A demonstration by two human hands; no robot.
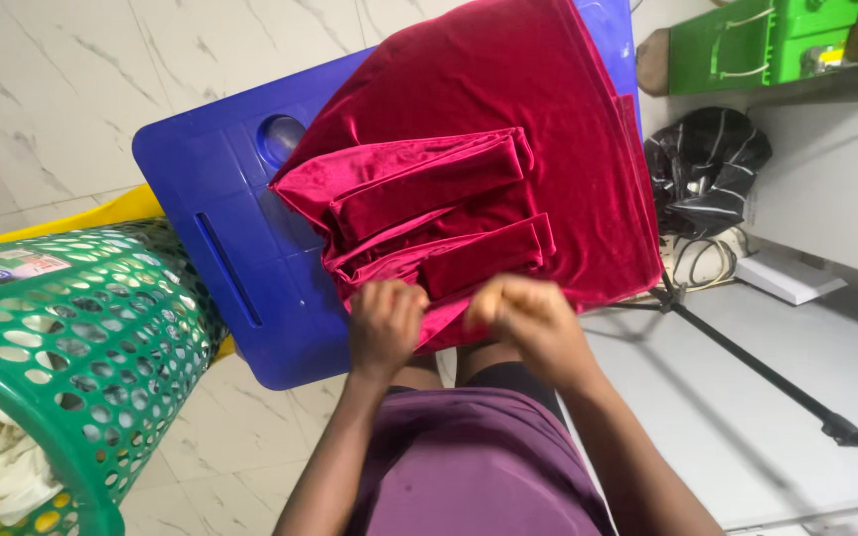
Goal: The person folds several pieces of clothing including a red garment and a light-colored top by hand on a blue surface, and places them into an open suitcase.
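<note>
A dark red velvet garment lies spread over a blue plastic table, with two folded sleeves or strips stacked across its middle. My left hand grips the near hem of the garment with closed fingers. My right hand pinches the same near edge a little to the right. Both hands sit at the table's near edge, just above my lap in purple cloth.
A green perforated laundry basket with pale cloth inside stands at the left, with a yellow thing behind it. A black bag, cables, a green crate and a white appliance are at the right. A black tripod leg crosses the floor.
</note>
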